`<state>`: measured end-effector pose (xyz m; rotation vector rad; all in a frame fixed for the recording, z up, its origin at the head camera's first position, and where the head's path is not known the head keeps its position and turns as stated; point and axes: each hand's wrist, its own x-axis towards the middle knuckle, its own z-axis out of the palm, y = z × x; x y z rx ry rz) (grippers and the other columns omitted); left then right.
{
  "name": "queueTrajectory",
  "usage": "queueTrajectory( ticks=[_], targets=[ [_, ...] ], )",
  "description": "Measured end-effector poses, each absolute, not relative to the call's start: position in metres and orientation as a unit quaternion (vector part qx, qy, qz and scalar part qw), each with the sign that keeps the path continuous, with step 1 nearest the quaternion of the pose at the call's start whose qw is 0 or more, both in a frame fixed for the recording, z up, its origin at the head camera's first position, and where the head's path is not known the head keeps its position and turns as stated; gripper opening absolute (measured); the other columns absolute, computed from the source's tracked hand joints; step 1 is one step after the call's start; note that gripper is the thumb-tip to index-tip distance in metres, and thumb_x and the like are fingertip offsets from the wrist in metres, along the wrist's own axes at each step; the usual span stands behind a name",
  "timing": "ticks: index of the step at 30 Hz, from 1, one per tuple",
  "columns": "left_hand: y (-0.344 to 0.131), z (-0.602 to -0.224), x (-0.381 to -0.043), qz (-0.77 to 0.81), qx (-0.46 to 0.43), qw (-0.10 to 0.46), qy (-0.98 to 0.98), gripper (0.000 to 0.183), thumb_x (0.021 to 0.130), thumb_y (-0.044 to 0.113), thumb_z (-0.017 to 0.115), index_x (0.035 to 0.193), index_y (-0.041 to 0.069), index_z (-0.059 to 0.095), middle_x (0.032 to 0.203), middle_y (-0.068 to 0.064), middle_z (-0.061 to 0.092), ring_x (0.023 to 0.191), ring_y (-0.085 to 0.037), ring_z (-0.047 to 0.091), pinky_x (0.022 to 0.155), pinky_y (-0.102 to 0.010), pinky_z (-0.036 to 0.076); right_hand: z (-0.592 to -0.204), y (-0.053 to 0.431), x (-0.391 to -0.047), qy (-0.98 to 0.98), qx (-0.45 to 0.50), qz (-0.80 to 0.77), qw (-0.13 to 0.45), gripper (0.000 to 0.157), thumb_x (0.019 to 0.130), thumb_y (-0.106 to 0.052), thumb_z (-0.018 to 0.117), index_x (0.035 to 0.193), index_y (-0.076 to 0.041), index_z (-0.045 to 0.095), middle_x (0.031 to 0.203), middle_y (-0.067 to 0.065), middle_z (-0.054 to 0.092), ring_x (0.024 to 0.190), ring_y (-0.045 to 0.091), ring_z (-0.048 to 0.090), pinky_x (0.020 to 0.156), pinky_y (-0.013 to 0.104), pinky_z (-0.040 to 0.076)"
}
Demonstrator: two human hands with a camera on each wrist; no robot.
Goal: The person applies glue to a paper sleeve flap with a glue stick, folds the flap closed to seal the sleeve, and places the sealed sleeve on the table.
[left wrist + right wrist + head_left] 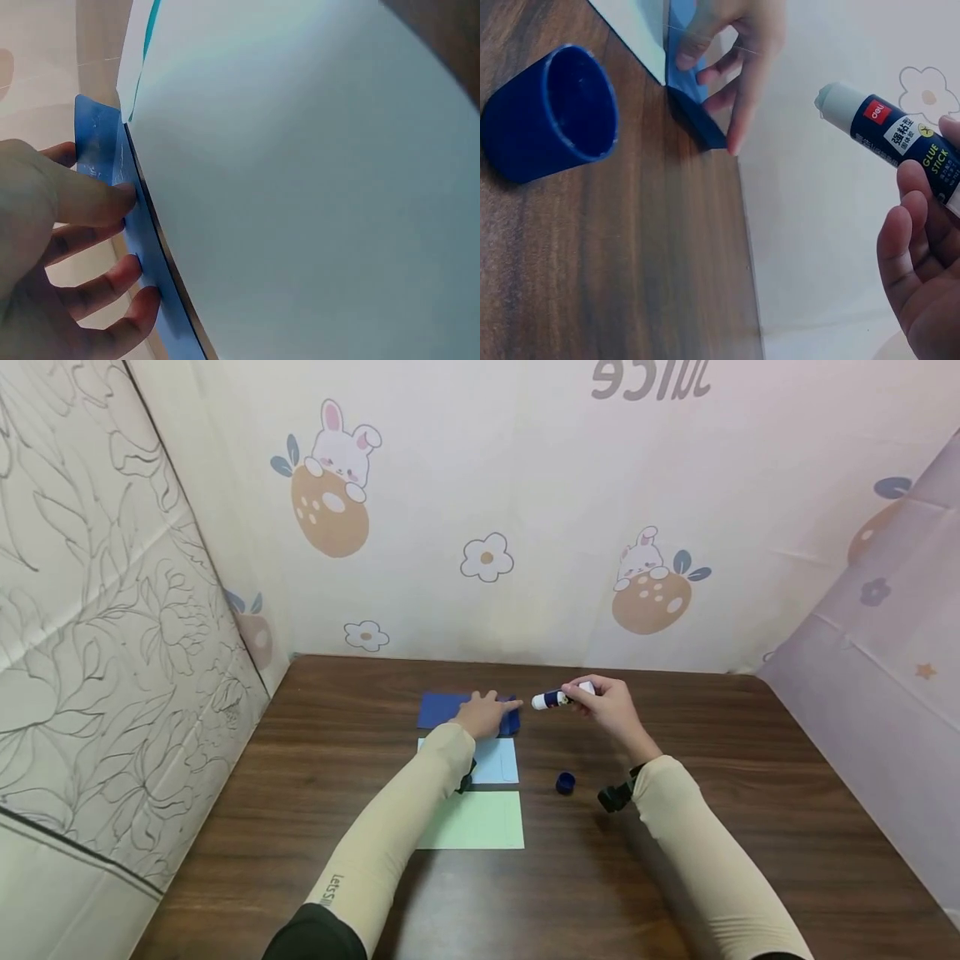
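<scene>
My left hand (482,714) rests on a dark blue paper (435,712), fingers spread and the index finger pointing along it to the right. In the left wrist view the thumb and fingertips touch the blue paper (156,247), whose far end is bent up. Just right of it, my right hand (613,706) holds a glue stick (553,699) above the table, its uncapped tip toward the left hand. The right wrist view shows the label of the glue stick (900,135) and its whitish glue end. A folded flap (694,120) stands at the end of the blue paper.
The blue glue cap (566,783) stands on the wooden table (337,777), right of the papers. A light blue sheet (501,762) and a light green sheet (480,822) lie in front of the dark blue paper. A patterned wall (487,627) rises behind.
</scene>
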<state>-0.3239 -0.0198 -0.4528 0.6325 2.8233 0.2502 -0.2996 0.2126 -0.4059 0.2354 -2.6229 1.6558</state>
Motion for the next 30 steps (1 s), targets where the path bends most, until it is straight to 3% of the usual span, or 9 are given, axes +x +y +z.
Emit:
queueTrajectory(
  ticks=[6, 13, 21, 28, 30],
  targets=[
    [-0.022, -0.454, -0.318, 0.114, 0.216, 0.113, 0.963, 0.056, 0.100, 0.021, 0.054, 0.151, 0.034, 0.034, 0.145, -0.013, 0.044, 0.124, -0.036, 0.046, 0.091, -0.053, 0.050, -0.410, 0.216, -0.298, -0.840, 0.073, 0.538, 0.009, 0.037, 0.092, -0.031, 0.068, 0.102, 0.005, 0.067, 0.074, 0.009, 0.067, 0.067, 0.022, 0.063, 0.059, 0.024, 0.053],
    [-0.022, -0.458, -0.314, 0.149, 0.201, 0.123, 0.960, 0.056, 0.100, 0.053, 0.042, 0.152, 0.033, 0.033, 0.153, -0.013, 0.037, 0.137, -0.040, 0.037, 0.103, -0.062, 0.040, -0.408, 0.218, -0.297, -0.836, 0.080, 0.544, 0.009, 0.038, 0.092, -0.030, 0.068, 0.103, 0.007, 0.067, 0.072, 0.009, 0.068, 0.061, 0.014, 0.061, 0.057, 0.023, 0.051],
    [-0.021, -0.460, -0.310, 0.196, 0.170, 0.110, 0.959, 0.055, 0.100, 0.051, 0.045, 0.149, 0.025, 0.040, 0.153, -0.010, 0.040, 0.142, -0.037, 0.034, 0.108, -0.059, 0.036, -0.389, 0.218, -0.287, -0.829, 0.082, 0.552, -0.010, 0.034, 0.093, -0.021, 0.067, 0.104, 0.011, 0.066, 0.070, 0.005, 0.068, 0.058, 0.004, 0.058, 0.057, 0.023, 0.052],
    [-0.020, -0.461, -0.304, 0.182, 0.162, 0.093, 0.965, 0.056, 0.099, 0.047, 0.051, 0.145, 0.017, 0.045, 0.147, -0.010, 0.046, 0.134, -0.033, 0.042, 0.105, -0.055, 0.041, -0.378, 0.215, -0.276, -0.832, 0.083, 0.548, -0.020, 0.032, 0.095, -0.017, 0.064, 0.106, 0.013, 0.064, 0.062, -0.015, 0.062, 0.058, 0.001, 0.056, 0.057, 0.019, 0.050],
    [-0.019, -0.462, -0.303, 0.175, 0.161, 0.087, 0.967, 0.055, 0.098, 0.046, 0.053, 0.145, 0.017, 0.046, 0.146, -0.010, 0.046, 0.132, -0.033, 0.043, 0.103, -0.055, 0.042, -0.379, 0.216, -0.275, -0.829, 0.084, 0.552, -0.021, 0.032, 0.095, -0.017, 0.063, 0.106, 0.013, 0.063, 0.062, -0.015, 0.062, 0.058, 0.001, 0.056, 0.056, 0.018, 0.049]
  ],
)
